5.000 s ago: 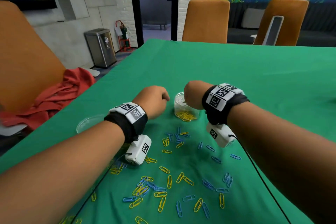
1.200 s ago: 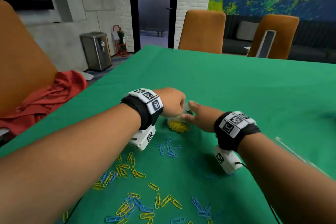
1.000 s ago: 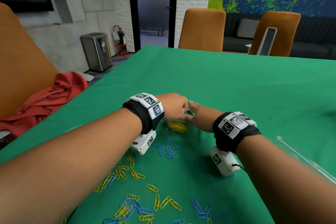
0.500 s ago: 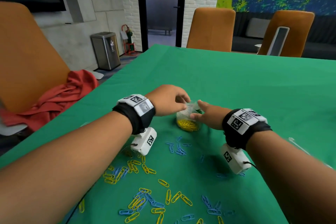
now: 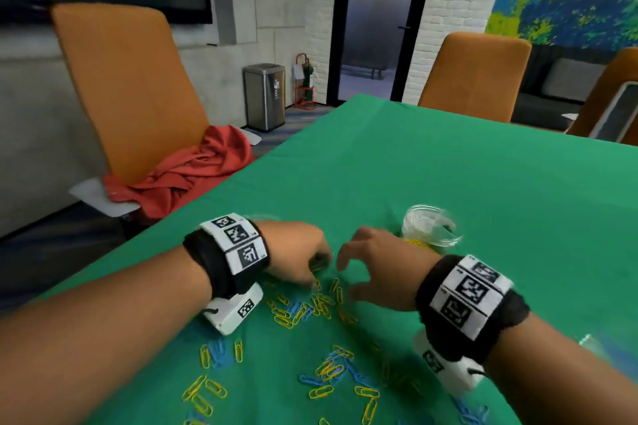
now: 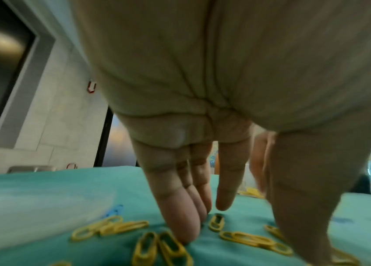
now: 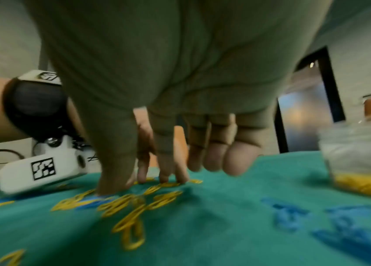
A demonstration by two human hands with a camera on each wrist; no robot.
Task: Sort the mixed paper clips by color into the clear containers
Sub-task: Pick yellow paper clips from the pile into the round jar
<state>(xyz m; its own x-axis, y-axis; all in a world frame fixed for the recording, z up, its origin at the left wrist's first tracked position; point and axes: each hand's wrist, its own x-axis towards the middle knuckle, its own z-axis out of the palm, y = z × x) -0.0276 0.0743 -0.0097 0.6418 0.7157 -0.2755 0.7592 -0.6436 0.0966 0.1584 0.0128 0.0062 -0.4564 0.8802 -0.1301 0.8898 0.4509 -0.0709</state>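
Yellow clips [image 5: 321, 304] are sitting under both your hands, left grip [image 5: 297, 257] and right grip [image 5: 376, 269] loose, empty; pinch only yellows, skipping blues [image 5: 298, 310].

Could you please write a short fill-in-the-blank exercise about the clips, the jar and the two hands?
1. The clear jar holds only ____ clips.
2. The loose clips on the cloth are yellow and ____.
3. Both hands, the left hand and the right hand, reach down to the clips with fingers pointing ____.
4. In the head view the jar stands beyond the ____ hand.

Missing words: yellow; blue; down; right
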